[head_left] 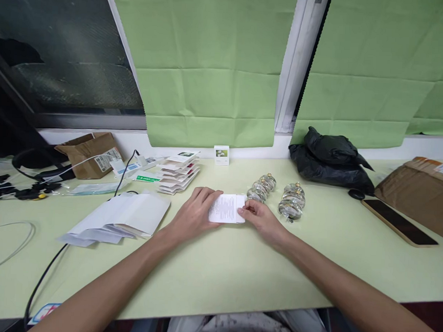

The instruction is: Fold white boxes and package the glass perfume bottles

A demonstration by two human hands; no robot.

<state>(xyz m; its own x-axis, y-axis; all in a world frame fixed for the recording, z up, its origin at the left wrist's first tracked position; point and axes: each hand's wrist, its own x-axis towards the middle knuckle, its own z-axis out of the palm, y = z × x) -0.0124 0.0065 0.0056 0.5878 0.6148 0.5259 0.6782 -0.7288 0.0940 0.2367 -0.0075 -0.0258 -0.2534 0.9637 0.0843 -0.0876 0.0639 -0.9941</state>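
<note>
In the head view, a small white printed card (224, 208) with lines of grey text is held near the middle of the table; whether it is a single card or a flattened box I cannot tell. My left hand (197, 209) is closed on its left end, thumb along the upper edge. At the right end, my right hand (261, 219) pinches it between thumb and fingertips. Just beyond my right hand lie two rows of clear, shiny round pieces with gold tips, the left row (260, 188) and the right row (292, 202).
White envelopes (131, 213) lie left of my hands, behind them a stack of small white packs (180, 173). A small white box (221, 155) stands at the back. Cables and a cardboard box (92, 155) are left; a black bag (328, 161), phone (398, 221) and carton (422, 194) right.
</note>
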